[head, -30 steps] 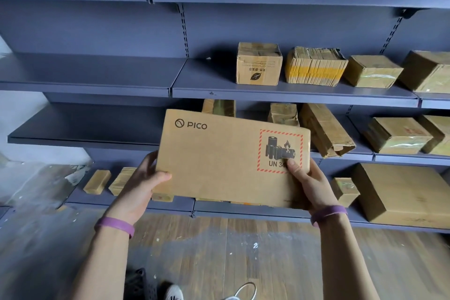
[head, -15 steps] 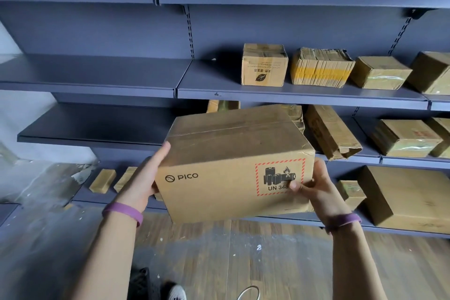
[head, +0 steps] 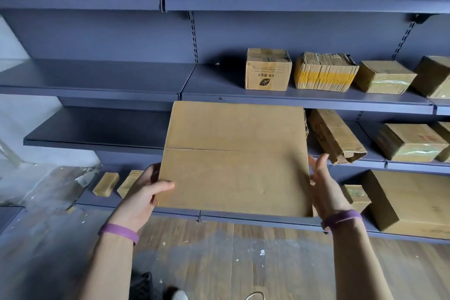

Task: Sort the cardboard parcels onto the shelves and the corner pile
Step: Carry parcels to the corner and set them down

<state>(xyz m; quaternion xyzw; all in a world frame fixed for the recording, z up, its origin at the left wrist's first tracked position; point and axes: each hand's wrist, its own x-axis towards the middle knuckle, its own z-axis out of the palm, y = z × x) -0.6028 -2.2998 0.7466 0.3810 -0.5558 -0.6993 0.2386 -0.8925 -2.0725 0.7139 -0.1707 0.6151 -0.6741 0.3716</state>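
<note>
Purple band [head: 118,232] left wrist; matching band [head: 341,218] right wrist; forearms bare; pale shoe [head: 179,296], perhaps trainer, blurred.

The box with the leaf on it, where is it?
In the head view, the leaf box stands right of centre on the second shelf down, left of the yellow-striped bundle.
</note>
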